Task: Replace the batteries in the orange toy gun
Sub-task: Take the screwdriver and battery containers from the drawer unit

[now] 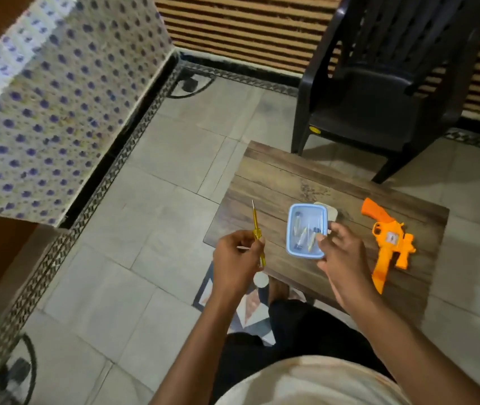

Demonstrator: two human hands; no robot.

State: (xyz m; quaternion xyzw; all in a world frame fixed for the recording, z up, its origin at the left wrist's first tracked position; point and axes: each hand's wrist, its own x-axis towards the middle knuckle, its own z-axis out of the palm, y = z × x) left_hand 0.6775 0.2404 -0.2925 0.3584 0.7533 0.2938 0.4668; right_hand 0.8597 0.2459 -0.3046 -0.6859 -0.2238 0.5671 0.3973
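Observation:
The orange toy gun (388, 242) lies flat on the right side of a small wooden table (276, 182), barrel toward me. To its left stands a blue-rimmed clear plastic box (294, 229) with several batteries (303, 235) inside. My right hand (341, 255) grips the box's near right corner, thumb over the rim. My left hand (237, 258) hovers off the table's left edge and holds a yellow-handled screwdriver (257, 235) with its tip pointing away from me.
A whitish lid (331, 211) peeks out behind the box. A black plastic chair (379, 83) stands beyond the table. A dotted cloth-covered surface (51, 106) fills the left. Tiled floor surrounds the table; papers (250, 305) lie under its near edge.

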